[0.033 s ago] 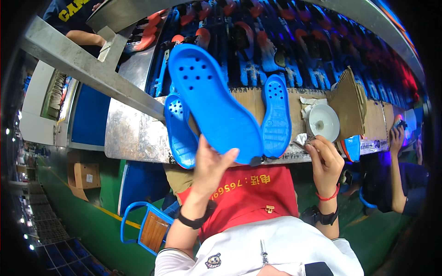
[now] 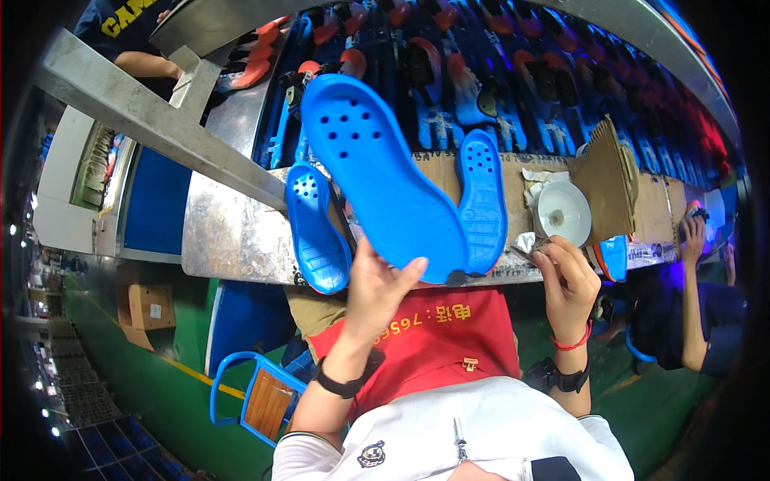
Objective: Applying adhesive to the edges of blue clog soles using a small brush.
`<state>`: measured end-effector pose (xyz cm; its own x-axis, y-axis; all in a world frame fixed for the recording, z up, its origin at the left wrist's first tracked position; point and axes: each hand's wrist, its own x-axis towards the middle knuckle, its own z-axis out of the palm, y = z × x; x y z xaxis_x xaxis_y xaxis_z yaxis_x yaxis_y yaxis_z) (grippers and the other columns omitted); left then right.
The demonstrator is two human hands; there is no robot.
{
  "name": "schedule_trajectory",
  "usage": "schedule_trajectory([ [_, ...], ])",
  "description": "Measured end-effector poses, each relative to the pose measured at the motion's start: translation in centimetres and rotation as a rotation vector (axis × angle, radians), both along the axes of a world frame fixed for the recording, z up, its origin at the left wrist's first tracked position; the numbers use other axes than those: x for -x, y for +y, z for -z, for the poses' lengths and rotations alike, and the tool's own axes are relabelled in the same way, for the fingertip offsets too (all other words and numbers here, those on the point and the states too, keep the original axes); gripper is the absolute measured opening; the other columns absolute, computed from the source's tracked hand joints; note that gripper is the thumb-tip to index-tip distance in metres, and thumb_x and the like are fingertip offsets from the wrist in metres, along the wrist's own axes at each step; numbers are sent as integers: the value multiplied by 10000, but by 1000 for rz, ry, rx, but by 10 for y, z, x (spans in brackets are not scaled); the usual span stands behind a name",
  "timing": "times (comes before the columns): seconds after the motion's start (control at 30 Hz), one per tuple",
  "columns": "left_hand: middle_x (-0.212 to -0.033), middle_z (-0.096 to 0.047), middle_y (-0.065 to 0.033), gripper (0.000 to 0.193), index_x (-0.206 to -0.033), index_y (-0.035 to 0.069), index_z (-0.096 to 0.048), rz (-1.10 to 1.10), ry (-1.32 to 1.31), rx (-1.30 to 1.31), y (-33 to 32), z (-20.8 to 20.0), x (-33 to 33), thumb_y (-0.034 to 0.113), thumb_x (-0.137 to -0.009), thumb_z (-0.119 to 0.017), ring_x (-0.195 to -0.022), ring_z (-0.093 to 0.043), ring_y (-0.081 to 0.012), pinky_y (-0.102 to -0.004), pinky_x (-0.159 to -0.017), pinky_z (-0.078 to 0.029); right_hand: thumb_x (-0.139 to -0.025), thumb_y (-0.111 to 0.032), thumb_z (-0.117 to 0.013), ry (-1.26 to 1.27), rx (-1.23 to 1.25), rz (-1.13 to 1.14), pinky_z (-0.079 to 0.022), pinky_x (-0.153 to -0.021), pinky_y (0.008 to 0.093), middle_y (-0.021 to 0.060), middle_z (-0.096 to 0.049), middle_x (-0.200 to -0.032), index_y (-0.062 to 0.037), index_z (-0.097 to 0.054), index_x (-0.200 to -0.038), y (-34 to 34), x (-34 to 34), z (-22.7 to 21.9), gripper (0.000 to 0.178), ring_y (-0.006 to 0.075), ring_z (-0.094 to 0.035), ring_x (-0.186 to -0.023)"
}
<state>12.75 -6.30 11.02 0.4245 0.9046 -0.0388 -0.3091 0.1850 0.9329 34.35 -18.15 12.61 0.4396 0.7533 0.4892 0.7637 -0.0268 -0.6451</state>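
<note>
My left hand [image 2: 380, 282] grips a large blue shoe sole [image 2: 393, 200] by its heel end, thumb on the inner face. The sole is raised, its holed toe part tilted up toward the far side. Two more blue soles lie on the bench, one to the left [image 2: 318, 240] and one to the right [image 2: 481, 180], partly covered by the held one. My right hand [image 2: 568, 280] has thumb and fingers pinched together at the bench's near edge, by a white bowl [image 2: 576, 232] and crumpled white paper [image 2: 524, 242]. A small greyish thing shows at its fingertips, too small to name.
A conveyor [image 2: 437, 128] with shoe parts runs behind the bench. A metal post [image 2: 160, 120] slants across the left. A cardboard flap [image 2: 601, 180] stands beside the bowl. A blue-framed chair [image 2: 261, 397] is at lower left. Another person's arm [image 2: 691, 297] shows at right.
My left hand and the held sole have shifted slightly to the right, baring more of the left sole and covering more of the right one. My right hand stays nearly in place.
</note>
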Motion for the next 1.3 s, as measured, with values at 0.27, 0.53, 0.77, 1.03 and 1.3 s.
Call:
schedule_trajectory([
  [0.27,-1097,-624,-104,376,-1200,-33,-498,-44,118,-131,-20,3,-34,-38,-861,-660,-965,-630,-142,-286,-839,-536,-725,31,-759,-36,-42,-127,-487,-555,268,146,-672,-925,7,-664,-874,-9,10,-10,179,206,-631,-635],
  [0.53,-1002,-635,-95,242,-1053,-17,-513,-97,244,-239,-24,-2,-30,-24,-866,-666,-866,-639,-118,-262,-757,-554,-720,18,-763,-59,-16,-205,-525,-570,307,154,-659,-923,-4,-669,-882,1,20,-13,188,264,-669,-688],
  [0.77,-888,-678,-100,271,-1081,-56,-536,-132,287,-335,-27,-3,-29,19,-863,-677,-776,-659,-114,-261,-683,-551,-732,21,-752,-105,2,-253,-540,-593,328,157,-660,-943,-4,-667,-903,7,26,-13,192,286,-678,-718],
  [1.03,-898,-684,-99,284,-1108,-55,-546,-126,284,-350,-27,-4,-30,23,-866,-672,-765,-659,-108,-259,-662,-547,-732,32,-744,-38,-7,-255,-545,-611,329,150,-669,-924,2,-668,-896,6,26,-11,184,287,-680,-732],
  [1.3,-915,-683,-109,358,-1173,-64,-523,-124,275,-314,-26,-1,-29,43,-867,-675,-755,-664,-114,-264,-664,-549,-727,29,-751,-139,-2,-201,-533,-595,326,162,-659,-923,8,-657,-894,10,27,-7,192,309,-669,-711],
])
